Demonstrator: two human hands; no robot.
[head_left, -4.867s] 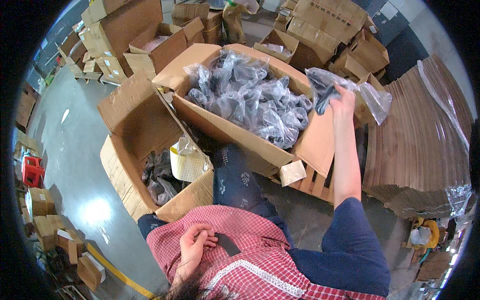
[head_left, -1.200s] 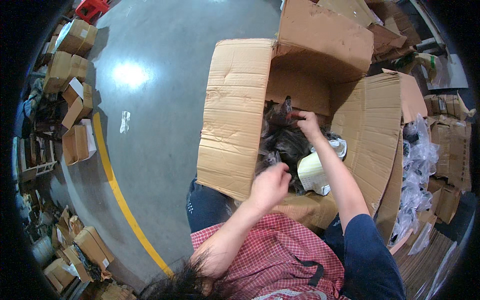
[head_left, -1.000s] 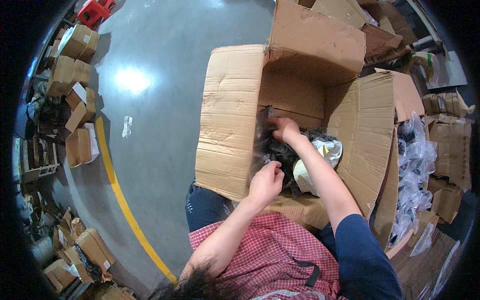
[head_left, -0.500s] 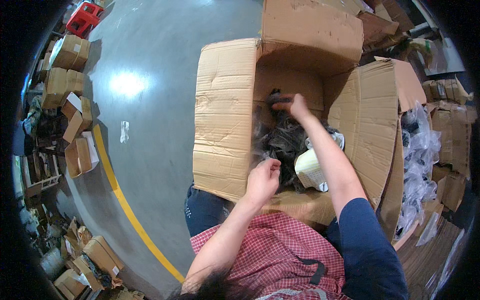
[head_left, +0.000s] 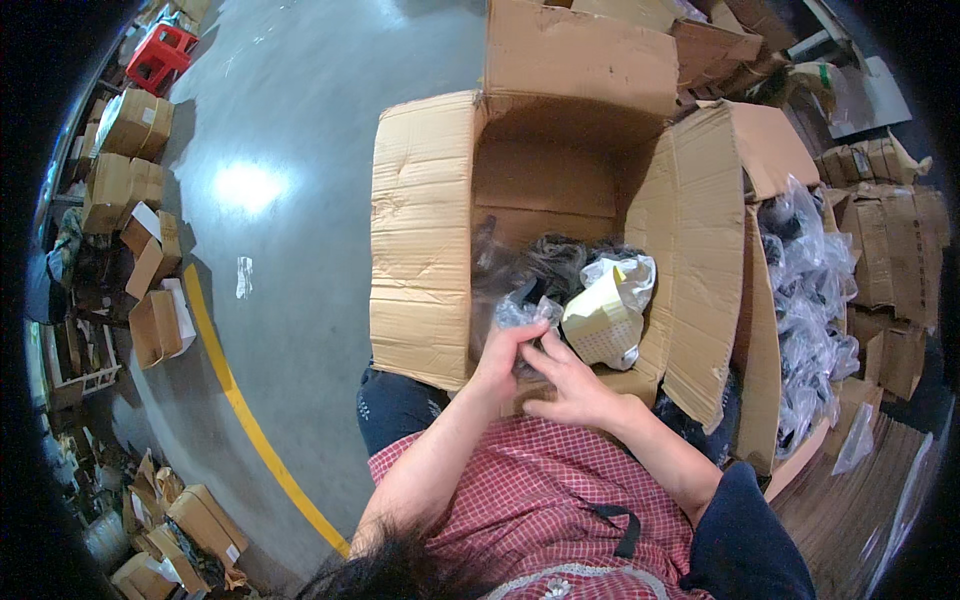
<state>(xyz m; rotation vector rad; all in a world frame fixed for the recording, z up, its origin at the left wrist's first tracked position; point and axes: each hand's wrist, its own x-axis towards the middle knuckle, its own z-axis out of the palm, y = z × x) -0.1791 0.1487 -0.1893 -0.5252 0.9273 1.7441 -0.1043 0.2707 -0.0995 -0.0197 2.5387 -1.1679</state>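
Inside the near end of the open brown cardboard box (head_left: 545, 180), the left hand (head_left: 495, 362) pinches a crumpled clear plastic bag (head_left: 530, 312), pointing toward the box's far wall, long axis unclear. Whether the right hand (head_left: 570, 385) grips, I can't tell; a cream perforated container (head_left: 600, 325) crowds the box's right side.

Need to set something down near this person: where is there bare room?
Widest is the grey floor between the yellow line and the open carton's left flap. Inside, the far end looks bare too. Near end is crowded: left hand, right hand, clear plastic bag, pale perforated container, dark bagged items.
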